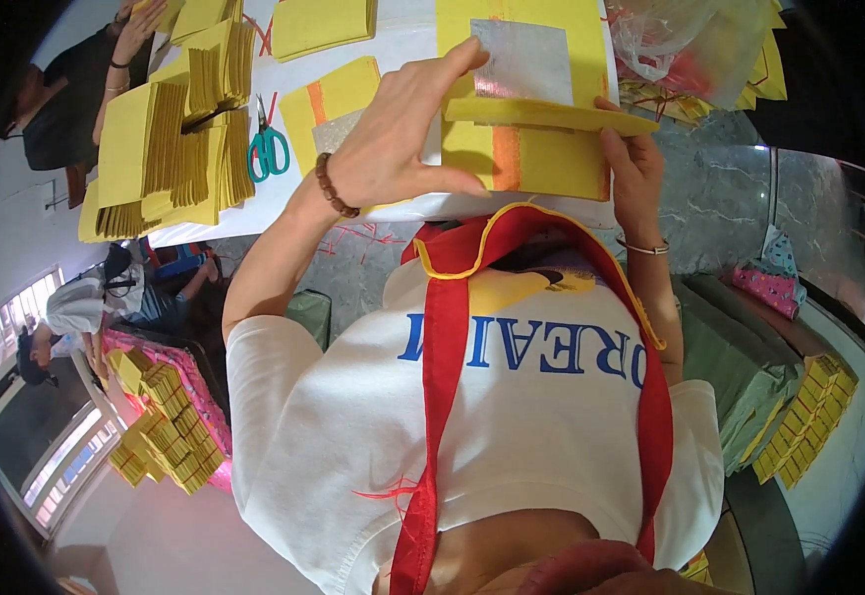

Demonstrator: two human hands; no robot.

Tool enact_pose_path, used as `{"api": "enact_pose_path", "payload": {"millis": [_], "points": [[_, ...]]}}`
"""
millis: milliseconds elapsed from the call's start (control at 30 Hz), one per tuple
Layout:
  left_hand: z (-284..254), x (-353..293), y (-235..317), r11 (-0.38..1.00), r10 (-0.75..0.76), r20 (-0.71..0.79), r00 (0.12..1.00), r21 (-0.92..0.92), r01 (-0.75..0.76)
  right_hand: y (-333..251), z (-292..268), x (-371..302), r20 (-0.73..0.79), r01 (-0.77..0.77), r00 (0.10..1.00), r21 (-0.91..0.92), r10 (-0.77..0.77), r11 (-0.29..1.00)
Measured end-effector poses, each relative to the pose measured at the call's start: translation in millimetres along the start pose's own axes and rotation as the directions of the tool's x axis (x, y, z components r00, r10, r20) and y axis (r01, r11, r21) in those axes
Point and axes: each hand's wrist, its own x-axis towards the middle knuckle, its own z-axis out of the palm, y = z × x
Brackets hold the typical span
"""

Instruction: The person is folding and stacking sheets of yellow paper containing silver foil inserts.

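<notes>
In front of me, yellow paper sheets (551,169) with an orange band and a silver square (521,61) lie on the white table (422,30). A folded strip of the yellow paper stands raised across them. My right hand (635,174) pinches the right end of this fold between its fingers. To the left, my left hand (388,139) is spread, its thumb and index finger wide apart around the left end of the fold. Under the left forearm and hand, partly hidden, is another yellow sheet (328,99) with an orange band and silver patch.
Teal-handled scissors (269,151) lie beside stacks of folded yellow paper (140,144). Another yellow stack (323,25) sits at the far edge. A clear plastic bag (685,45) is at far right. Another person's hand (135,35) shows at upper left; a seated person (105,302) is farther left.
</notes>
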Motion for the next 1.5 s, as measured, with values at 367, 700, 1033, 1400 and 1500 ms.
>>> {"api": "enact_pose_path", "payload": {"millis": [367,700,1033,1400,1500], "points": [[28.9,-8.1,-25.0,0.994,-0.093,-0.059,0.994,0.044,0.096,-2.8,8.0,-0.3,0.062,0.255,0.966,-0.035,-0.253,0.966],[0.6,-2.7,21.2,0.924,0.087,0.149,0.985,0.357,-0.135,-23.6,-9.7,2.8,0.38,0.643,0.754,-0.594,-0.536,0.483],[8.9,3.5,11.1,0.707,-0.651,0.221,0.726,-0.174,0.686,-45.7,5.9,-7.0,0.147,-0.159,0.968,-0.262,0.202,0.952],[32.2,1.5,-8.6,0.494,-0.669,0.125,0.732,-0.661,0.564,-41.4,16.1,12.0,0.027,-0.089,0.995,-0.228,0.098,0.97],[30.4,2.7,-6.8,0.477,-0.698,0.109,0.707,-0.666,0.574,-39.9,17.5,10.2,-0.002,-0.126,0.992,-0.243,0.129,0.962]]}}
